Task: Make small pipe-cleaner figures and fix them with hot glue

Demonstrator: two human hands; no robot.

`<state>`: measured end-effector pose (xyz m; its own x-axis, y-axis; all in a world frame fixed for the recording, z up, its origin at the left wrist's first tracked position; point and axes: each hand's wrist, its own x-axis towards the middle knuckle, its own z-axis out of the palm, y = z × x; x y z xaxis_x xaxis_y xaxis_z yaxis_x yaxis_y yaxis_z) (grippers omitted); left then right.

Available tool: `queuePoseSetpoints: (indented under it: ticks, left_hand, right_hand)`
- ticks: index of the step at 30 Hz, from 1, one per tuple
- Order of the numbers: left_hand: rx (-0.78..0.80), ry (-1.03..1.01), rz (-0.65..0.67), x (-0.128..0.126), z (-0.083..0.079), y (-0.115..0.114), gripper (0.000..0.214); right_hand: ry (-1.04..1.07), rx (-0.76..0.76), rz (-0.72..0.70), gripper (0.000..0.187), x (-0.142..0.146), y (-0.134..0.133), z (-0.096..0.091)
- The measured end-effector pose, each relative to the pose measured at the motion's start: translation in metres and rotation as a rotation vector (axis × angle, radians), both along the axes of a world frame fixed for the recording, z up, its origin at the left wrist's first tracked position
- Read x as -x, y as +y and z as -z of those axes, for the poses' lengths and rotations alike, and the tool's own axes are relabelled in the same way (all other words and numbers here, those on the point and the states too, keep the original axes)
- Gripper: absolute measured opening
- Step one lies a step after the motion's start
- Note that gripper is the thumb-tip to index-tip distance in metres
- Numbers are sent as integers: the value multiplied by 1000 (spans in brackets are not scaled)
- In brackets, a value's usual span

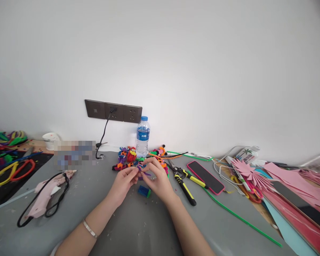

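Note:
My left hand (pixel 124 184) is closed, thumb and finger pinching a small purple pipe cleaner piece (pixel 146 174). From the other side my right hand (pixel 158 179) grips the same piece, its fingers curled round it. The fingertips hide much of its shape. Just below them a short blue roll with a green end (pixel 144 191) lies on the grey mat (pixel 138 227). Behind my hands stand several colourful pipe cleaner figures, among them a red one with a yellow face (pixel 131 154) and a purple one (pixel 122 155).
A water bottle (pixel 143 137) stands by the wall. To the right lie yellow-black pliers (pixel 185 185), a pink-edged phone (pixel 206 177), a long green pipe cleaner (pixel 242 217) and pink paper (pixel 290 181). Leftward are a pink glue gun (pixel 44 197) and scissors (pixel 22 170).

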<state>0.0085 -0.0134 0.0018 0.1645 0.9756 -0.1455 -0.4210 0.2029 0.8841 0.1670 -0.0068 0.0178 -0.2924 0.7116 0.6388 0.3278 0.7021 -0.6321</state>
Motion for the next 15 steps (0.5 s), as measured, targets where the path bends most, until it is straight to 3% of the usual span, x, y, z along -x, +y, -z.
queuePoseSetpoints:
  ticks: [8,15]
  left_hand:
    - [57,-41,-37,2,2,3,33]
    - [20,58,-36,7,5,7,34]
  right_hand:
    - [-125,-101,5,7,-5,1,0]
    - [-54,-25,-43,12,-8,2,-1]
